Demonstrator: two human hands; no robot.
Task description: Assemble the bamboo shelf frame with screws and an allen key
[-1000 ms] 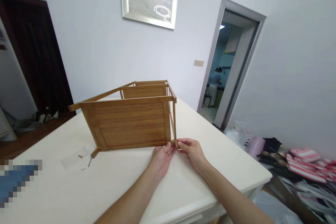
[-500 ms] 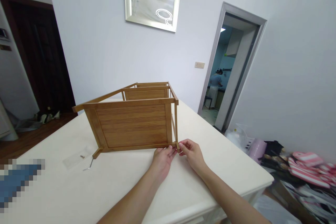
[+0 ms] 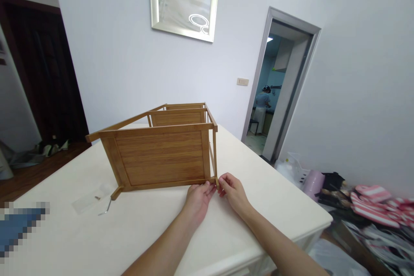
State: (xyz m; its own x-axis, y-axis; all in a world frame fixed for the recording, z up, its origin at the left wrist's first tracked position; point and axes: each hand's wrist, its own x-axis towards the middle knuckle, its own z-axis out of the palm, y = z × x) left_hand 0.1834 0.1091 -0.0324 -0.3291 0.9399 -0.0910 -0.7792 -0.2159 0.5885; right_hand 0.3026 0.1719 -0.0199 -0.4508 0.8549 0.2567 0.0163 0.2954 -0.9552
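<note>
A brown wooden shelf rack [image 3: 161, 155] lies on its side on the white table [image 3: 155, 237], one panel facing me. At its lower right corner my left hand [image 3: 198, 202] has its fingers closed around the bottom rail. My right hand [image 3: 234, 194] is pinched against the outer side of the leg end there. Whatever sits between those fingertips is hidden or too small to name. By the lower left leg an Allen key [image 3: 105, 208] rests with its tip at the wood. Beside it is a clear plastic bag [image 3: 80, 205] with a small screw [image 3: 97, 198].
A pixelated blue patch [image 3: 19, 226] covers the table's left side. Bags and striped cloth [image 3: 375, 207] are piled beyond the right edge. Past a doorway [image 3: 270, 82], a person [image 3: 261, 103] stands in another room. A framed picture [image 3: 184, 0] hangs on the wall.
The view has shifted slightly, moving the scene a little left and down. Both hands stay at the same corner of the rack, with the right fingertips nearly unmoved against the leg.
</note>
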